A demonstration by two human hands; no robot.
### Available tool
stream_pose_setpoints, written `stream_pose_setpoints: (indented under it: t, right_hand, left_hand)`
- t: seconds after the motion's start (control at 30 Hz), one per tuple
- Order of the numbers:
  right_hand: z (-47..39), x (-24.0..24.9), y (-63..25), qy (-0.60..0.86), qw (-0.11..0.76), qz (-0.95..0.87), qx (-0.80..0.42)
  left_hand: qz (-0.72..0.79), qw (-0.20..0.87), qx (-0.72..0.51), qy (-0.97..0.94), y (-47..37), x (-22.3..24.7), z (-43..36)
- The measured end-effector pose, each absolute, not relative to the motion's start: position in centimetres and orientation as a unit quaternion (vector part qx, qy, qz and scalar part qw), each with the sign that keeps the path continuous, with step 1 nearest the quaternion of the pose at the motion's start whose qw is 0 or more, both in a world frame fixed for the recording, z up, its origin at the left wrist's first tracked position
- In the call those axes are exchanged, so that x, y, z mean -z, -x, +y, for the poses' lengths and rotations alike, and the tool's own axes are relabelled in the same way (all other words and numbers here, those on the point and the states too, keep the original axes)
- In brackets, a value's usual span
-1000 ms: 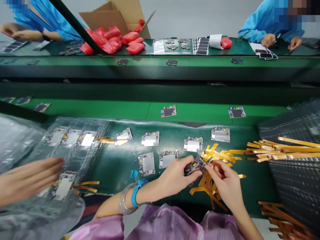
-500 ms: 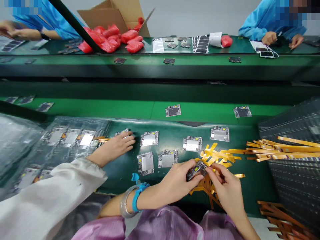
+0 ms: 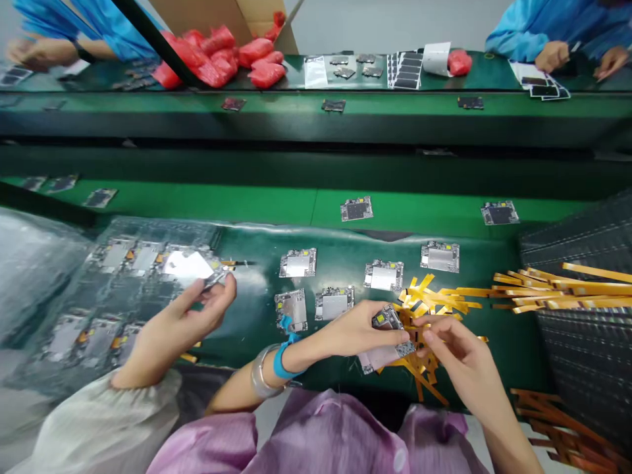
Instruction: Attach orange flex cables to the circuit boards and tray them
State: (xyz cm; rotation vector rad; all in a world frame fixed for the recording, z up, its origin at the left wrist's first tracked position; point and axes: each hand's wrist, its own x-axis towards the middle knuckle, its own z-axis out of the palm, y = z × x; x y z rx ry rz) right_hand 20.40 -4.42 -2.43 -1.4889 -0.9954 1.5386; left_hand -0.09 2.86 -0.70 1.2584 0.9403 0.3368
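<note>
My left hand (image 3: 358,332), with a metal bangle and a blue wristband at its wrist, grips a circuit board (image 3: 385,342) with a silver shield plate and a yellow sticker. The board is tilted, and part of it hides behind the thumb. At its right edge the thumb and forefinger of my right hand (image 3: 457,349) pinch a yellow ribbon cable, largely covered by the fingertips. Below and behind both hands lies a loose pile of yellow ribbon cables (image 3: 427,296). Several more circuit boards (image 3: 334,304) rest on the green table beyond my left hand.
On the left, a co-worker's hand (image 3: 185,319) in a pale sleeve holds another board above clear plastic trays (image 3: 101,289) of boards. A dark stack (image 3: 587,342) with cables sticking out stands on the right. Boards lie on the green belt (image 3: 222,201) ahead; two people in blue work beyond.
The board in my left hand has turned so that more of its face shows. The co-worker's hand has moved left and down and now holds a board. The camera view has shifted slightly.
</note>
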Motion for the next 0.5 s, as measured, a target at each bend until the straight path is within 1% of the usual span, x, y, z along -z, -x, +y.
stream_pose_setpoints:
  t: [0.2,0.4,0.5]
  right_hand:
    - [-4.2,2.0,-20.2,0.587,0.312,-0.358,-0.655]
    - [-4.3,1.9,-20.1,0.57,0.282,-0.358,-0.683]
    - [-4.0,1.8,-20.3,0.548,0.25,-0.367,-0.709]
  left_hand:
    - [0.414,0.7,-0.121,-0.57,0.6,-0.1,2.4]
    - [0.399,0.677,-0.077,-0.614,0.9,-0.4,2.5]
    - [0.392,0.661,-0.056,-0.637,1.0,-0.5,2.4]
